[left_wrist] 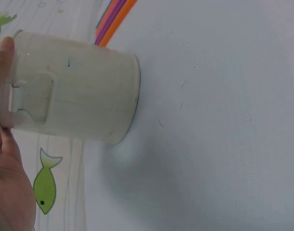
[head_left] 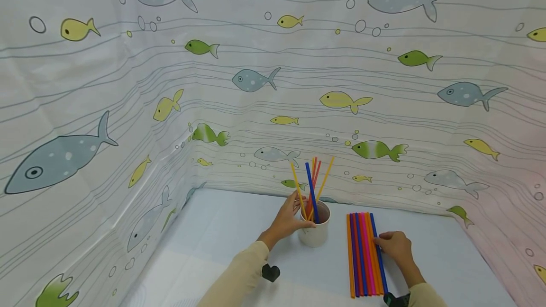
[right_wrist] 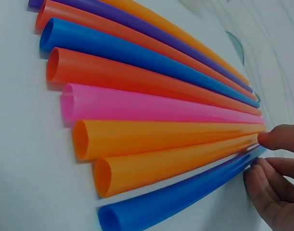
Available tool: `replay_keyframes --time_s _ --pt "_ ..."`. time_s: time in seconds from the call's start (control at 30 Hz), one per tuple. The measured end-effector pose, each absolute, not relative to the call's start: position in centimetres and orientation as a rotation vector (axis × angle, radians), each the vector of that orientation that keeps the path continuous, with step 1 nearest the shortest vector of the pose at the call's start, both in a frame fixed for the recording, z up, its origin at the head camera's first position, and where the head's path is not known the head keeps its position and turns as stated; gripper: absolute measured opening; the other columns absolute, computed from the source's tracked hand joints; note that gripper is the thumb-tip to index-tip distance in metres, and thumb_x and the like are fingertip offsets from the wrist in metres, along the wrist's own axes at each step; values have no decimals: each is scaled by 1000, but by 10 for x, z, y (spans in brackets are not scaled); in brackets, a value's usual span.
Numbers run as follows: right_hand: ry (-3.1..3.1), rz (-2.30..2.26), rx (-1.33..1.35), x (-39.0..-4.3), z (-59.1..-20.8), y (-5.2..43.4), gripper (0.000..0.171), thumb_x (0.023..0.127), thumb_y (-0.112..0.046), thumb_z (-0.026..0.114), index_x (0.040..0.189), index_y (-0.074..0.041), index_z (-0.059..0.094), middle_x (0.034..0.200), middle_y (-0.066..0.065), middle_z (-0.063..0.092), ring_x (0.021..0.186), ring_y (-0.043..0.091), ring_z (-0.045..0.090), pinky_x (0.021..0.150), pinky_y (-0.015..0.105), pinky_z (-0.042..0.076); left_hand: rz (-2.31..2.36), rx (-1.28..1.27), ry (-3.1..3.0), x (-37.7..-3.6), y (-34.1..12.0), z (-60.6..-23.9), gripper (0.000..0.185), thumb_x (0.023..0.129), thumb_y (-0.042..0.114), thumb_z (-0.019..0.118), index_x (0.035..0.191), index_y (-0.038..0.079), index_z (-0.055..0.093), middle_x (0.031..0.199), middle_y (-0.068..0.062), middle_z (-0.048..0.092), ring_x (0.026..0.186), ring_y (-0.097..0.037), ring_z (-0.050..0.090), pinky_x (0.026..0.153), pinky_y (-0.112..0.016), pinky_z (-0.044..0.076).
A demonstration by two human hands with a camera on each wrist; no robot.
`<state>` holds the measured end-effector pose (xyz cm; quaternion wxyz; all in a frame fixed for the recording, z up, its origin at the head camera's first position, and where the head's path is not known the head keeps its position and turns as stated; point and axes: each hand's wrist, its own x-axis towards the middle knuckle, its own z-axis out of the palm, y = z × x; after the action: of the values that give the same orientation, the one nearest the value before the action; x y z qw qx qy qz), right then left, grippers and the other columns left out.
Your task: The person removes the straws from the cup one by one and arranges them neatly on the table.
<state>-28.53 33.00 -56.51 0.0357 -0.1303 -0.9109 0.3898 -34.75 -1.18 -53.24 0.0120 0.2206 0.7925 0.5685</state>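
Right now the right hand point(head_left: 394, 246) rests its fingertips point(right_wrist: 276, 137) against the outermost blue straw point(right_wrist: 185, 197) of a flat row of straws point(head_left: 366, 252) lying on the tabletop point(head_left: 222, 231); the fingers are bent toward that straw and touch it, but whether they pinch it or only press on it cannot be told, since the wrist view shows them at its side and not wrapped round it. The row lies directly on the thumb side of this grip, side by side and touching, with the long axes running from near the person away toward the fish-patterned curtain point(head_left: 256, 84); the open ends nearest the person are roughly aligned. The left hand point(head_left: 286, 219) curls its fingers and thumb round the white paper cup point(head_left: 315, 231), gripping it near the rim, with several straws point(head_left: 313, 186) standing tilted inside and fanning upward. From the right grip the cup lies across the row of straws, beyond its far orange edge, near the far ends. The right hand is plainly the nearer one to the lying straws. Bare tabletop stretches out on the outer side of the right grip, and more lies on the outer side of the left grip, bounded by the curtain walls.
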Motion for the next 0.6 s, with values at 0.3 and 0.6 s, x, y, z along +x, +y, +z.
replay_keyframes --time_s 0.3,0.6 --pt "-2750 1155 -385 -286 -562 329 39 86 -18 72 103 16 65 87 24 69 66 22 65 55 33 57 1771 700 2489 -349 -12 -534 104 75 22 86 155 18 20 140 -4 45 132 -15 45 107 -27 37" --pt "-2630 1039 -207 -297 -535 311 37 85 -18 74 108 10 68 92 20 70 84 35 66 71 47 56 1790 744 2469 -350 -12 -536 105 74 22 87 155 15 19 140 -7 45 134 -20 44 108 -28 36"
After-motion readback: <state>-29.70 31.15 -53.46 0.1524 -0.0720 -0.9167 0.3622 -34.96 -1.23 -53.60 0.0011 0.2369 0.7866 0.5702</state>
